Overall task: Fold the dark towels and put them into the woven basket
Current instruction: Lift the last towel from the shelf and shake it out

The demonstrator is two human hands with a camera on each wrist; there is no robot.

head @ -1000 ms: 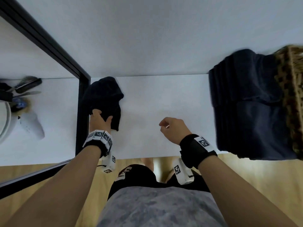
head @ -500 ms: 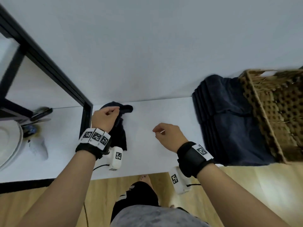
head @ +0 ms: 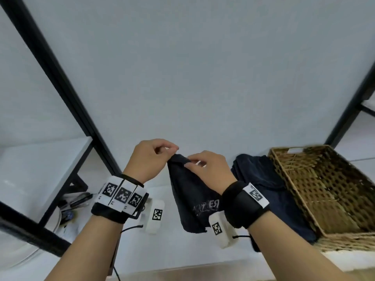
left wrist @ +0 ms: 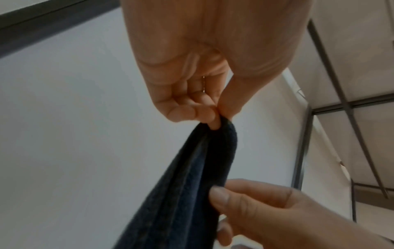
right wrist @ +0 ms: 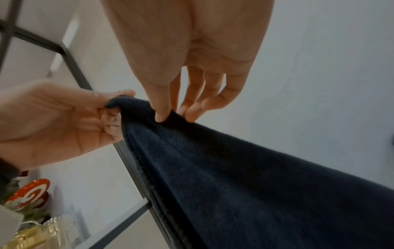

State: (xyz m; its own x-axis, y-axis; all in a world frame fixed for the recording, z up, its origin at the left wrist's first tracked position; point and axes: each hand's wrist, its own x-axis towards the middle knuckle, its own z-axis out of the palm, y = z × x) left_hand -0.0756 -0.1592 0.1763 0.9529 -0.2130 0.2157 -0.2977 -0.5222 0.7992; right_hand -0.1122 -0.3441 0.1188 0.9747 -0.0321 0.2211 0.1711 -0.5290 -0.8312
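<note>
Left hand (head: pixel 151 159) pinches the dark towel's (head: pixel 191 196) corner, held above the worktop (head: pixel 97 250). Right hand (head: pixel 209 169) nips the edge just beside it. Risk: thin pinch slips while spreading; towel drops short of basket (head: pixel 324 191).

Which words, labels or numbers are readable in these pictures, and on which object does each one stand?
Pale lettering on the hanging dark towel: seen mirrored and blurred, cannot be read.
Square black-and-white marker codes on the wristbands of the left hand and right hand: patterns only, no letters or numbers.
Woven basket, folded towels: no text visible.
</note>
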